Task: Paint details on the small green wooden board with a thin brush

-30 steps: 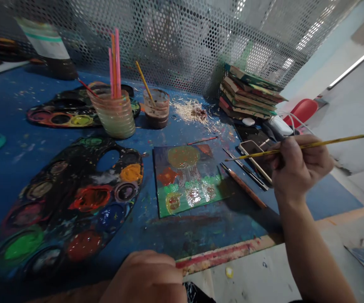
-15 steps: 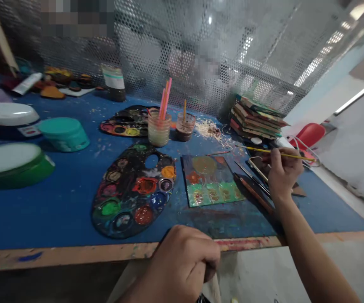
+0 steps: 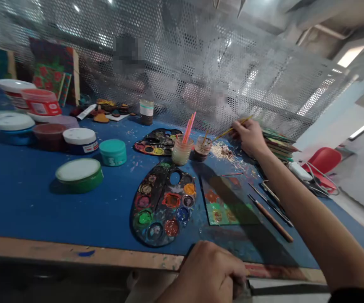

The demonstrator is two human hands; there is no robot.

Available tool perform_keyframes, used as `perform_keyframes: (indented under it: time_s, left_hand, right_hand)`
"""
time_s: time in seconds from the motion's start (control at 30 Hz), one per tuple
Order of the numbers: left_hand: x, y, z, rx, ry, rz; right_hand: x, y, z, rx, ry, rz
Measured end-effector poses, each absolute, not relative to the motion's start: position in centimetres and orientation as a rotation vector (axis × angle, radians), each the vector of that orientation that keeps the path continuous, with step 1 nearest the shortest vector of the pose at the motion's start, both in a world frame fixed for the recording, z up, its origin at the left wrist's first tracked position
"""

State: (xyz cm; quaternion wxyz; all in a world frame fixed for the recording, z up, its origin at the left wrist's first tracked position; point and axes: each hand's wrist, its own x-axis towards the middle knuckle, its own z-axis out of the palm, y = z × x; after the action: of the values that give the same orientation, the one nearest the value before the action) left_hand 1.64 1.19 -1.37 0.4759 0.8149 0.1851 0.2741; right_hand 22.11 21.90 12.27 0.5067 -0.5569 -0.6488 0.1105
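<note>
My right hand (image 3: 249,134) is closed on a thin yellow paintbrush (image 3: 228,132). The brush slants down to the left, its tip at the mouth of a glass jar of brownish liquid (image 3: 201,150), where another stick stands. Close beside it is a glass jar of cloudy liquid (image 3: 181,153) holding pink and orange sticks. By the table's front edge my left hand (image 3: 212,269) is curled; whatever its fingers may hold is hidden. Between the hands lie a dark paint palette (image 3: 159,210) with wells of colour and a small painted panel (image 3: 222,206), partly under my arm's shadow.
Several paint tubs, among them a teal tub (image 3: 113,152) and a green tub (image 3: 79,176), stand at left. A second palette (image 3: 153,141) lies behind the jars. Wood shavings (image 3: 224,151), a brown-handled tool (image 3: 272,219) and stacked panels (image 3: 279,145) are at right. Perforated metal sheet (image 3: 182,54) rises behind.
My right hand has moved away from me and to the left, bringing the paintbrush from above the tools at right to the jar of brownish liquid. The view has swung left. My left hand stays curled.
</note>
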Motion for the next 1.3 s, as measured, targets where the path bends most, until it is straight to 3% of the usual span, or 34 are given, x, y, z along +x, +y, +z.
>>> perform_keyframes:
  time_s: [0.13,0.4,1.3]
  left_hand:
    - [1.6,1.2,-1.9,1.952,0.451,0.681]
    - [2.2,1.5,-3.4,2.029,0.45,0.614]
    - [1.9,1.4,-2.4,1.922,0.4,0.718]
  right_hand:
    - [19.8,24.7,11.6,-1.612,-1.931,0.312]
    - [18.5,27.8,11.9,-1.755,-2.042,0.267]
    - [17.1,26.9,12.0,-1.751,-2.18,0.179]
